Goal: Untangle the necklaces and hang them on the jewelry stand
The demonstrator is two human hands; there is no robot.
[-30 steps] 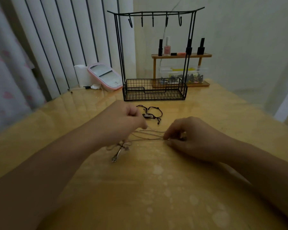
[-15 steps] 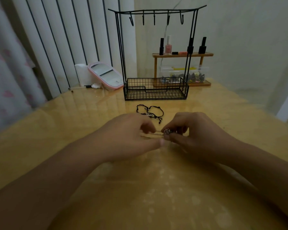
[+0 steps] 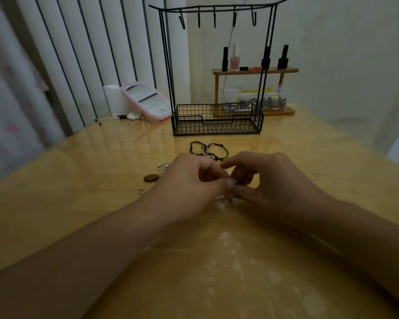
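My left hand [image 3: 189,187] and my right hand [image 3: 270,183] meet at the middle of the table, fingertips together, both pinching a thin silver necklace chain [image 3: 231,199] that is mostly hidden between them. A brown round pendant [image 3: 151,177], a silver charm [image 3: 163,166] and a small silver clasp [image 3: 141,192] lie on the table left of my left hand. Black cord necklaces [image 3: 209,149] lie tangled just beyond my hands. The black wire jewelry stand [image 3: 217,72] with bare hooks and a basket base stands at the back.
A pink-rimmed mirror [image 3: 146,101] leans at the back left beside a white box [image 3: 112,100]. A wooden shelf [image 3: 255,70] with nail polish bottles and a clear box of beads [image 3: 256,100] stands behind the stand. The tabletop [image 3: 217,272] is glossy yellow.
My hands came together from about a chain's length apart. The pendant and charms, earlier under my left hand, now lie exposed to its left.
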